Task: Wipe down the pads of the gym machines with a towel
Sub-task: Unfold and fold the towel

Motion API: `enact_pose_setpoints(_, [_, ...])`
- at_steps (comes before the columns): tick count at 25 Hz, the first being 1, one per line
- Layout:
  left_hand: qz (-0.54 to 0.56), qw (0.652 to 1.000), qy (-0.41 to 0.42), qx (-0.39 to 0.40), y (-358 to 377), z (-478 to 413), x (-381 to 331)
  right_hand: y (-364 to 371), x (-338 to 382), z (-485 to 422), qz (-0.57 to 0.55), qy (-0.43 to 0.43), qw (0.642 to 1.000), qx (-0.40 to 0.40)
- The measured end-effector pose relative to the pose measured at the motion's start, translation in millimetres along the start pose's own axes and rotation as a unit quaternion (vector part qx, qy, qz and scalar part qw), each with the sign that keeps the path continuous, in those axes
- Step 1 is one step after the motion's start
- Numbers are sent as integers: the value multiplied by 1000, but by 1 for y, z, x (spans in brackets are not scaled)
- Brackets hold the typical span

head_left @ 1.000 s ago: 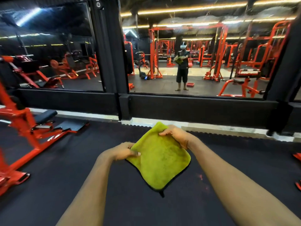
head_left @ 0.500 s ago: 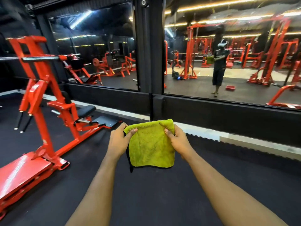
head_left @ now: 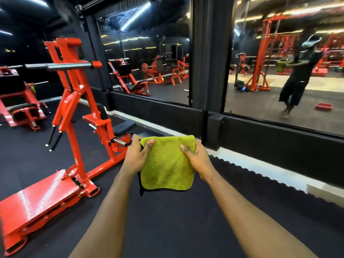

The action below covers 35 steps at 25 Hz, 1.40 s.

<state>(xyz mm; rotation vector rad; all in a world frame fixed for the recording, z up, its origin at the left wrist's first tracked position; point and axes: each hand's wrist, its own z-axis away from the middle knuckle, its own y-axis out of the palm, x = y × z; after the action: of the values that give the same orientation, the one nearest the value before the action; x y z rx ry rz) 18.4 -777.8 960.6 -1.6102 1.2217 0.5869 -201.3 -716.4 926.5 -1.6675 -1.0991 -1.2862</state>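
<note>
Lime-green towel (head_left: pixel 166 164), now folded square, hangs at centre, its top corners pinched by left hand (head_left: pixel 135 158) and right hand (head_left: pixel 198 162), fingers (head_left: pixel 135 139) curled behind. The view has swung to a red machine (head_left: pixel 74 86) at ten o'clock; its black seat pad (head_left: pixel 124 126) awaits wiping.

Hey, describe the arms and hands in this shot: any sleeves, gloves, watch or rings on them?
The left forearm and right forearm are bare down to the picture's bottom edge; no sleeve shows. The left hand and right hand wear no gloves. No watch, band or ring shows on the wrists or the fingers in view. The thumbnails look short and plain.
</note>
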Motion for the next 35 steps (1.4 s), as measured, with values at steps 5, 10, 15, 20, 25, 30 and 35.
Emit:
enact_pose_setpoints(5, [-21,1000,4,-12,1,-121,68,29,-30,-137,-28,6,998,57])
enact_pose_setpoints(10, [-19,999,36,-32,-3,-256,137,79,-56,-284,-93,46,984,144])
enact_pose_setpoints(15, [-21,998,35,-40,-7,-414,204,135,-74,-433,-78,89,982,150])
enact_pose_setpoints(20, [-64,997,21,-34,25,-539,265,157,-116,-567,-44,87,986,135])
enact_pose_setpoints(25, [-78,994,3,-73,78,-663,309,166,-171,-720,-37,74,986,147])
enact_pose_setpoints(30, [-86,991,6,-99,106,-794,330,186,-193,-880,-1,70,983,170])
enact_pose_setpoints(35, [-129,991,6,-31,102,-894,384,252,-236,-989,158,5,924,348])
